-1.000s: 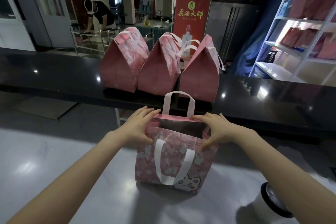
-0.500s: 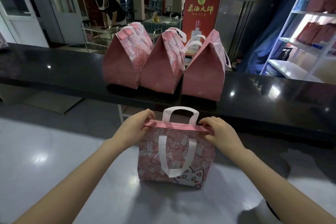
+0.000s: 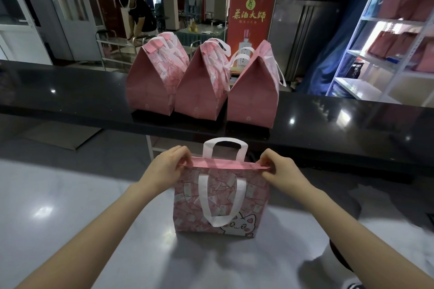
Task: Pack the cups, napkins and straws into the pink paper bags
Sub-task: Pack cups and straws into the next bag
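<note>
both hands, left (image 3: 167, 167) and right (image 3: 279, 171), pinch the bag (image 3: 220, 204) rim at its top corners, bag upright between them below the grip; thin paper, light, creases easily, so hold the folded rim or handles

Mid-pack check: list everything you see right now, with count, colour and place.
front bag: 1, pink with cat print and white handles, on the table.
closed bags: 3, pink, side by side on the counter.
counter: 1, black, behind the front bag.
table: 1, pale grey, nearest.
banner: 1, red, beyond the counter.
shelf rack: 1, white, far right.
shelved bags: several, pink, on the rack; count unclear.
bystander: 1, dark top, left background.
left hand: pinches the front bag's top edge, left end.
right hand: pinches the same edge, right end.
</note>
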Action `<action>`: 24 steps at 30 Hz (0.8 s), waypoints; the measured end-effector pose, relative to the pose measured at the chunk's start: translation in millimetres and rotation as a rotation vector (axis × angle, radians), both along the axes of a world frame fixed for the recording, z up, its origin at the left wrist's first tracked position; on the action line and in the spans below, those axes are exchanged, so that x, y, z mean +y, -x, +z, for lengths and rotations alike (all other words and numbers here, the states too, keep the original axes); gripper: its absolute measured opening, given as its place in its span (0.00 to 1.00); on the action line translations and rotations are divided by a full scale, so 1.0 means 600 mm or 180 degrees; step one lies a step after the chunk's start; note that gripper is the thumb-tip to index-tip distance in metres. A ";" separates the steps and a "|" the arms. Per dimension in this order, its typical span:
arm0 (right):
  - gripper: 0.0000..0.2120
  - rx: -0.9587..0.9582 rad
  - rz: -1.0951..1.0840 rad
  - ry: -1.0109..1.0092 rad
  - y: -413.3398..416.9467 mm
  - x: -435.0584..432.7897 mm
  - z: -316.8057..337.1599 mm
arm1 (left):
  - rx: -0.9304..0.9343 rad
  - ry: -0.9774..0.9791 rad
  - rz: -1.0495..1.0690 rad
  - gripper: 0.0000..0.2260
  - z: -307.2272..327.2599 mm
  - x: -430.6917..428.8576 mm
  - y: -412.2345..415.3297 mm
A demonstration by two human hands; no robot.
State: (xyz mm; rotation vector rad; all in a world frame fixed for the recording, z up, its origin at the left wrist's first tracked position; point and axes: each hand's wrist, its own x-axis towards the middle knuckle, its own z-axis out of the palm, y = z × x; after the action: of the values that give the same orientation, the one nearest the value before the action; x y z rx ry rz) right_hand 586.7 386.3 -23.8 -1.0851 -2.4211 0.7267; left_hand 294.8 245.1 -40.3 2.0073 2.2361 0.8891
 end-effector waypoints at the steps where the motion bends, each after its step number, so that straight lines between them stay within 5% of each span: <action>1: 0.12 0.0045 -0.0044 0.0024 -0.002 0.000 0.002 | 0.0001 -0.0013 0.0017 0.14 0.000 0.000 -0.001; 9: 0.08 -0.0336 -0.0321 -0.0902 0.009 -0.024 -0.009 | 0.0048 -0.0207 0.0002 0.09 -0.006 -0.008 -0.018; 16: 0.08 -0.0555 0.0173 -0.0634 -0.016 -0.020 0.005 | 0.0030 -0.0123 -0.0112 0.07 -0.014 -0.019 -0.015; 24: 0.11 -0.0110 -0.0313 -0.0373 0.002 -0.032 0.011 | -0.0260 -0.0248 0.0207 0.09 -0.010 -0.010 -0.038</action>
State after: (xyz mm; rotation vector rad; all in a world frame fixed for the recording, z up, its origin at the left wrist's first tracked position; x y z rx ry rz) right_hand 585.4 367.1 -17.1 -1.1689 -2.3868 0.5317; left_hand 317.7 238.9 -46.3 1.9005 2.2688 1.0599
